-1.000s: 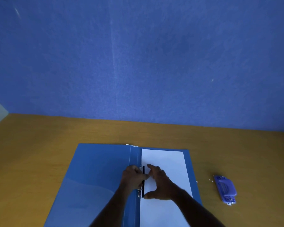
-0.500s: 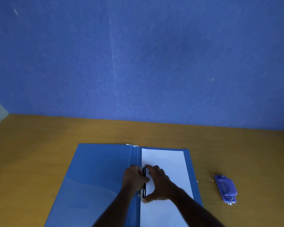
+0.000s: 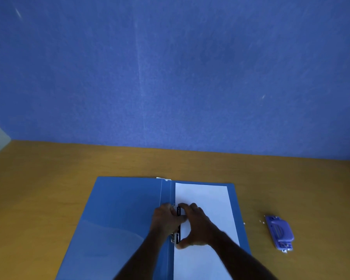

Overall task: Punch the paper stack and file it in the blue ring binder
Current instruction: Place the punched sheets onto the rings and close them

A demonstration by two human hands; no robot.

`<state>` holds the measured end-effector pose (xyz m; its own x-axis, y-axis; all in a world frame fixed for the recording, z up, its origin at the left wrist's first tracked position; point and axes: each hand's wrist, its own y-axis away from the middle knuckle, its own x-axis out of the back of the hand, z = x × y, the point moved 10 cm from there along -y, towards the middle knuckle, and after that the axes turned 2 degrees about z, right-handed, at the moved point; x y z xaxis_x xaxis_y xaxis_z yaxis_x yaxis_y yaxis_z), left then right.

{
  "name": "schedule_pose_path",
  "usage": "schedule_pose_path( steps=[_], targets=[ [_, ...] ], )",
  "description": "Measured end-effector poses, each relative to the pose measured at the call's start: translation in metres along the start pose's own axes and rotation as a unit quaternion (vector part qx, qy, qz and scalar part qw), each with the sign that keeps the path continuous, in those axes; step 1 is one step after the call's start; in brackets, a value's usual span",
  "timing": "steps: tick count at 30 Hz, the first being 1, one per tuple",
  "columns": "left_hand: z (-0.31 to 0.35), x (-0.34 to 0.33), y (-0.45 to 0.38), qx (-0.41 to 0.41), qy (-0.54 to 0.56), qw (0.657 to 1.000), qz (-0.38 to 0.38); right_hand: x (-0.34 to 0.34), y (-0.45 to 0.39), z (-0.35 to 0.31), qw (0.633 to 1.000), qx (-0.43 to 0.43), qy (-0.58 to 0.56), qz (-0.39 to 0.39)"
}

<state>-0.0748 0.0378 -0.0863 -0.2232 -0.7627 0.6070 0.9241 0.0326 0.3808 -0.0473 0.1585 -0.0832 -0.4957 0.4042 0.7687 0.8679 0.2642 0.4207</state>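
Observation:
The blue ring binder (image 3: 119, 215) lies open on the wooden desk. A white paper stack (image 3: 208, 199) rests on its right half, its left edge at the spine. A black clamp bar (image 3: 178, 237) sits over that edge on the metal fastener. My left hand (image 3: 166, 221) is curled at the bar from the left side. My right hand (image 3: 198, 227) spans the bar from the right, fingertips at its far end and thumb at its near end. Both hands cover most of the bar.
A purple hole punch (image 3: 279, 231) lies on the desk (image 3: 49, 178) to the right of the binder, with small paper bits beside it. A blue wall rises behind the desk. A clear pocket covers the binder's lower left cover.
Both hands have drawn closer together over the clamp bar, and the right hand's fingers have slid left onto the bar's far end. Binder and punch stay put.

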Motion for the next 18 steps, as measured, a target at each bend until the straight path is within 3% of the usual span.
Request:
schedule_pose_path(
  steps=[7,13,18],
  targets=[
    [0.003,0.016,-0.005,-0.071,-0.026,0.997,0.028,0.001,-0.002,-0.002,1.000,-0.007,0.005,-0.004],
    [0.005,0.009,-0.005,-0.122,-0.029,0.991,-0.047,0.005,-0.005,-0.003,1.000,-0.012,-0.005,0.003],
    [0.004,0.006,-0.002,-0.130,-0.045,0.989,-0.052,0.010,-0.007,-0.004,1.000,-0.013,-0.019,0.015]
  ],
)
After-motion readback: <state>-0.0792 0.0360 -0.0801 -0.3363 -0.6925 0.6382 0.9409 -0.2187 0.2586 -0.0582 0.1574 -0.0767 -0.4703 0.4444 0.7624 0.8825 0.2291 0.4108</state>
